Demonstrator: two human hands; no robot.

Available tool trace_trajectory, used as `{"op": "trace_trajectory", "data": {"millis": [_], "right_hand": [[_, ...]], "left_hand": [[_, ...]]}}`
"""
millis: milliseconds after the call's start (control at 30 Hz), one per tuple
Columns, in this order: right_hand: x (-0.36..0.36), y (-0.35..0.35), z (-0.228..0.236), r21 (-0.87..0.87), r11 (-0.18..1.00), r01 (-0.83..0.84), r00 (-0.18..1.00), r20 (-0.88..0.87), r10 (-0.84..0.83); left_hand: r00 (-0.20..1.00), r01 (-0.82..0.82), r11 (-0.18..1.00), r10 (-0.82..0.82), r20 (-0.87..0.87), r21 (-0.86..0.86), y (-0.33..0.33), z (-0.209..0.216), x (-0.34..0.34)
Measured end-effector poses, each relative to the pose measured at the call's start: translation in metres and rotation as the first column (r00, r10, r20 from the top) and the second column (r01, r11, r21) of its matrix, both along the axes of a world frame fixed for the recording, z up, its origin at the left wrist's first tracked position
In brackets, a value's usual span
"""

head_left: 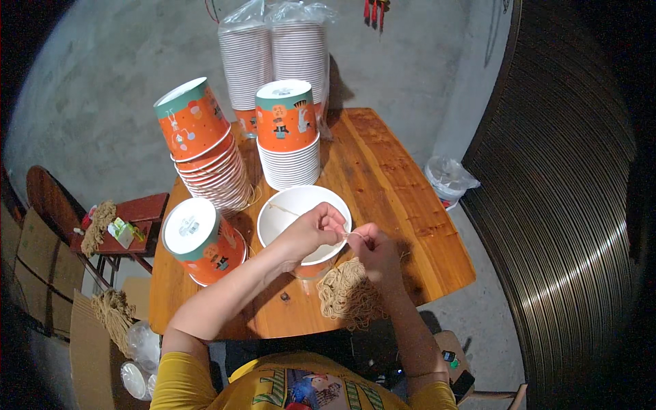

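Observation:
Above the near rim of an upright white-lined paper bucket [285, 213], my two hands meet with their fingertips pinched. A thin beige string runs between my left hand [316, 231] and my right hand [374, 251], and both are closed on it. Part of that string [283, 209] trails across the inside of the bucket. Just below my right hand lies a tangled heap of beige string [347, 294] at the table's near edge. To the left, an orange paper bucket [213, 254] stands upside down. My left forearm hides some of the bucket's front.
On the wooden table [403, 225] stand a leaning stack of upturned buckets [198, 130] with strings and a straight stack [287, 130]. Bagged bucket stacks [244, 61] rise behind. At left is a red-brown side table [147, 208]; a ribbed shutter [560, 205] is at right.

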State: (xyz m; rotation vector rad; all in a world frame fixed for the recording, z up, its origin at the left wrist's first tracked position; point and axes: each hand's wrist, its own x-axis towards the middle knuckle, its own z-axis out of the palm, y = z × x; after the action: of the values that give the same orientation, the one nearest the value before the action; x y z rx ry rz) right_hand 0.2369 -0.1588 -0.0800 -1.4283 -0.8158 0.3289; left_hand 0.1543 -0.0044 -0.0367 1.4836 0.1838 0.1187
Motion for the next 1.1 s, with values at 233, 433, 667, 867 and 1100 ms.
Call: {"op": "trace_trajectory", "data": {"millis": [233, 433, 667, 867, 1100], "right_hand": [[0.001, -0.001, 0.001, -0.009, 1.000, -0.001, 1.000, 0.008, 0.002], [-0.003, -0.002, 0.006, -0.020, 1.000, -0.021, 0.998, 0.061, 0.022], [-0.006, -0.001, 0.010, -0.021, 0.999, 0.037, 0.996, 0.081, -0.035], [-0.008, -0.002, 0.015, -0.049, 0.998, 0.041, 0.997, 0.074, -0.037], [-0.005, 0.000, 0.008, -0.020, 0.998, 0.059, 0.989, 0.138, -0.055]], "left_hand": [[0.997, 0.000, 0.972, 0.019, -0.077, 0.235, 0.002, 0.007, -0.006], [0.999, -0.030, 0.916, 0.041, -0.019, 0.400, -0.002, -0.003, -0.009], [0.995, -0.095, 0.861, 0.077, 0.056, 0.499, -0.006, -0.002, -0.007], [0.988, -0.143, 0.879, 0.097, 0.124, 0.454, -0.007, -0.008, -0.004], [0.994, -0.091, 0.919, 0.059, 0.095, 0.384, -0.009, -0.003, -0.002]]}}
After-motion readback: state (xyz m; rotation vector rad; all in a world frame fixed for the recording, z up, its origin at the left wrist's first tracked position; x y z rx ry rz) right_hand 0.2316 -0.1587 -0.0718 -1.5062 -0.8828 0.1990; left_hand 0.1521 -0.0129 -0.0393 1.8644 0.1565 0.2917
